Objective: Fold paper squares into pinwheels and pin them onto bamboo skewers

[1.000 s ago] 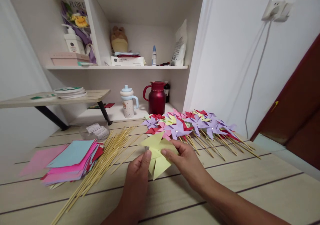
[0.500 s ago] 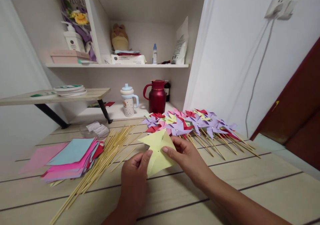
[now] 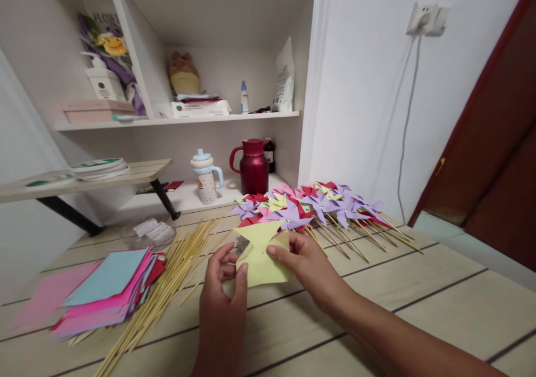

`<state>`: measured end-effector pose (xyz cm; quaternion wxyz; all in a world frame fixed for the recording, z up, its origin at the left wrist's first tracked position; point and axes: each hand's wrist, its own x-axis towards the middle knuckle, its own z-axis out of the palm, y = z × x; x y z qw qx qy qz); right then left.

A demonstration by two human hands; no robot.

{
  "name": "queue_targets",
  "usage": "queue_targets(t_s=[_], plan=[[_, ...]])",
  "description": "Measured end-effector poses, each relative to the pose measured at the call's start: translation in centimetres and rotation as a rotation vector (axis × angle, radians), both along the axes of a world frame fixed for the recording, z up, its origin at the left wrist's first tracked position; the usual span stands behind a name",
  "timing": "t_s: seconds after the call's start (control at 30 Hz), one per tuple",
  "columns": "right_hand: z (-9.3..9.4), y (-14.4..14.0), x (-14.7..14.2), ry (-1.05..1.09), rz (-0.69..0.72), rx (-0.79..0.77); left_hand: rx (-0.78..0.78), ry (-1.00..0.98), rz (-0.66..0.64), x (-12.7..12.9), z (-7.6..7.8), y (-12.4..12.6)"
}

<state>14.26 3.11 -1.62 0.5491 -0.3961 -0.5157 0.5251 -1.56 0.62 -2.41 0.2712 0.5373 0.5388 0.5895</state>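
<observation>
Progress: partly complete. A group of assembled paper pinwheels [image 3: 293,216], mainly purple, red, pink and yellow, lies at the back of the surface [image 3: 389,321], sticks pointing toward the near right. Unused stock is at left: a stack of coloured paper sheets [image 3: 108,279] and a loose bundle of thin wooden sticks [image 3: 167,279]. The piece in work, a cut yellow paper sheet [image 3: 260,270], is held above the surface in front of the pinwheels. It has a small mark or hole near its centre; its blades are not gathered there, and no stick is seen on it.

Hands: the right hand [image 3: 309,266] is clamped on the sheet's right side, thumb on the face, fingers behind. The left hand [image 3: 224,287] has thumb and fingers apart at the left edge; the thumb tip appears to touch the paper, without visible grip.
</observation>
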Motion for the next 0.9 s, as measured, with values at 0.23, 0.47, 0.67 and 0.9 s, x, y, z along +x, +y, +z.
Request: queue_targets(t_s=[0.23,0.47,0.67,0.9], plan=[[0.7,-0.6,-0.3,0.126,0.115,-0.081,0.307,0.369,0.012,-1.0,-0.6,0.2],[0.9,-1.1,-0.7,0.177,0.173,-0.096,0.602,0.787,0.065,-2.6,-0.9,1.0],[1.0,-1.5,-0.8,0.211,0.152,-0.158,0.81,1.01,0.168,-3.3,-0.3,1.1],[1.2,-1.3,-0.7,0.225,0.159,-0.074,0.876,1.045,0.121,-3.1,0.2,0.7]])
